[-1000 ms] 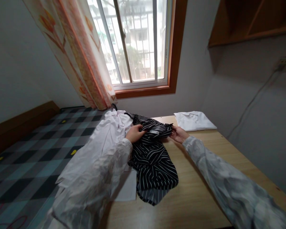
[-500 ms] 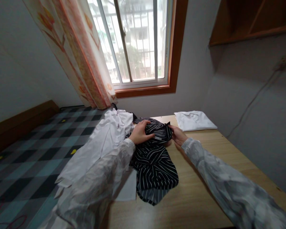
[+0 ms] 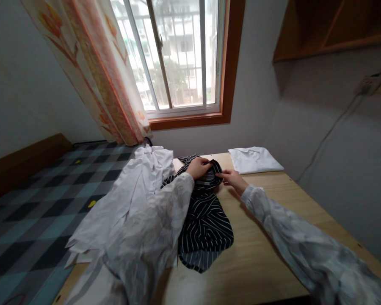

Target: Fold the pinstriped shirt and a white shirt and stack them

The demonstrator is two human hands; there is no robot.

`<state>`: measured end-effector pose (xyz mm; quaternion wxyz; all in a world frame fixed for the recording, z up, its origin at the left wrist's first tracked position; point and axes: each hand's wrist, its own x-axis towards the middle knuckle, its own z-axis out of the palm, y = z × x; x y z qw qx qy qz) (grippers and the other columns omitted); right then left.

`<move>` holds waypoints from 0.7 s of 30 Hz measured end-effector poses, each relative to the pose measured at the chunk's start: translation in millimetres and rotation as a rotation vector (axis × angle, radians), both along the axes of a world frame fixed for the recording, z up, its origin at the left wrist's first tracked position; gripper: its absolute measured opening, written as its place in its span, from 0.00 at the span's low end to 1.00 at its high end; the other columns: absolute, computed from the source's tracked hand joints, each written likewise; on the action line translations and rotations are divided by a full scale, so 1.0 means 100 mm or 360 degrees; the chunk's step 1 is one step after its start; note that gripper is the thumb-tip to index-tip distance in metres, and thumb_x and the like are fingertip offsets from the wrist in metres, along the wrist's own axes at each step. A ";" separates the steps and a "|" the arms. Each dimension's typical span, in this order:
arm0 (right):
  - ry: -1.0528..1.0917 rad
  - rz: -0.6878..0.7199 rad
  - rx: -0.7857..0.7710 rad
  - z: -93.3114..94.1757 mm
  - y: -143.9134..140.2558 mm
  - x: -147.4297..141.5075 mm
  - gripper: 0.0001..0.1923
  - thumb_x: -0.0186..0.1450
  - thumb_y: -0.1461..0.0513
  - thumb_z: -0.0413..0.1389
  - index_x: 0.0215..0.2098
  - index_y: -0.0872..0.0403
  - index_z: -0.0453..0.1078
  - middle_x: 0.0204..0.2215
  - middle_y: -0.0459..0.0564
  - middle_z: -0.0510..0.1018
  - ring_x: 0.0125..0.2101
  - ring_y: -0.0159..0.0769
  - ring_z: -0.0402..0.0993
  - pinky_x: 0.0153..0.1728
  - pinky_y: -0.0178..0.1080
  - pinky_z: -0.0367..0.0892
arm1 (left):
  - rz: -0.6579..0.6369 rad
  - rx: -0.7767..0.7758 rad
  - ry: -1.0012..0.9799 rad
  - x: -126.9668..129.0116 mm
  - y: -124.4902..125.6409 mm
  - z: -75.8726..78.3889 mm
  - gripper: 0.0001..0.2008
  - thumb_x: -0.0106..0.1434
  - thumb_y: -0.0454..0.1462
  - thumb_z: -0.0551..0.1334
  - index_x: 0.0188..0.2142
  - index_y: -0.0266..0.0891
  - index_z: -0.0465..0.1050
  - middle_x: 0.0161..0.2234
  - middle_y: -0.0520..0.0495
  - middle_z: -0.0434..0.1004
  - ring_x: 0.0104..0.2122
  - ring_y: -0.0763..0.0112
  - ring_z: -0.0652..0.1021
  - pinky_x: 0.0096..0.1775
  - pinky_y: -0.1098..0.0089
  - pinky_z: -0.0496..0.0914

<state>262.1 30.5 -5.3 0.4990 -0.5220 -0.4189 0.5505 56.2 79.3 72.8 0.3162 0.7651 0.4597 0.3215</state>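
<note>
A black shirt with white stripes (image 3: 206, 224) lies bunched on the wooden table, its lower end spread towards me. My left hand (image 3: 199, 167) reaches over the shirt's far end, fingers closed on the cloth near the collar. At the collar's right edge, my right hand (image 3: 233, 178) pinches the fabric between thumb and fingertips. The collar stands up as a loop between both hands. Left of the striped shirt lies a crumpled white shirt (image 3: 127, 199), partly covered by my left sleeve. A folded white garment (image 3: 255, 160) rests at the table's far right.
The wooden table (image 3: 260, 237) stands against a bed with a checked sheet (image 3: 28, 216) on its left. Behind are a window (image 3: 184, 59) and a flowered curtain (image 3: 92, 72). A wall shelf (image 3: 333, 29) hangs at upper right, above a cable (image 3: 327, 135).
My left hand has moved right along the striped shirt and closed on its collar area. My right hand has shifted slightly left, still pinching the edge. The view has turned a little.
</note>
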 end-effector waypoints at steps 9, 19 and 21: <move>0.0744 0.0213 -0.0109 -0.13 -0.20 0.07 0.12 0.62 0.66 0.75 0.45 0.55 0.86 0.45 0.54 0.90 0.41 0.37 0.86 0.48 0.38 0.81 | 0.0165 -0.1097 -0.0653 -0.11 0.03 0.12 0.09 0.59 0.39 0.78 0.37 0.37 0.86 0.34 0.44 0.88 0.33 0.65 0.84 0.40 0.66 0.78; 0.1031 0.0433 -0.0054 -0.07 -0.18 0.02 0.11 0.72 0.68 0.61 0.50 0.55 0.83 0.48 0.53 0.90 0.48 0.39 0.87 0.52 0.39 0.82 | 0.0217 -0.1620 -0.0872 -0.13 0.08 0.06 0.11 0.72 0.41 0.67 0.34 0.37 0.81 0.27 0.44 0.85 0.25 0.64 0.83 0.32 0.66 0.80; 0.0988 0.0438 -0.0052 -0.05 -0.19 -0.02 0.09 0.73 0.65 0.63 0.49 0.56 0.83 0.48 0.54 0.90 0.48 0.39 0.86 0.53 0.39 0.82 | 0.0227 -0.1502 -0.0955 -0.11 0.10 0.01 0.10 0.70 0.42 0.70 0.34 0.38 0.81 0.27 0.44 0.85 0.25 0.64 0.83 0.33 0.66 0.80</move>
